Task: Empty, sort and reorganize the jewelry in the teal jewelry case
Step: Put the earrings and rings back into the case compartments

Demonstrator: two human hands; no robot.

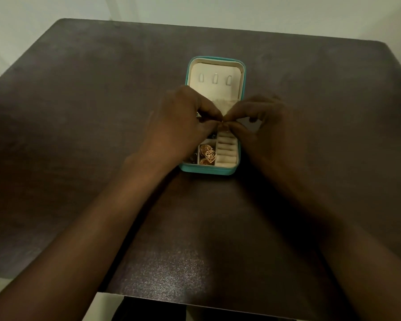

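I see my left hand and right hand each with a pinching grip on something tiny, right above the open teal jewelry case.

a teal jewelry case lies open on a dark table, its cream lid folded away from the person. the left hand and the right hand meet above the middle of the case, fingertips pinched together on something tiny that is too small to tell. just below the left hand, a gold heart pendant sits in a compartment among other gold pieces. below the right hand's fingertips run the cream ring rolls. beyond both hands, three small slots show in the lid.
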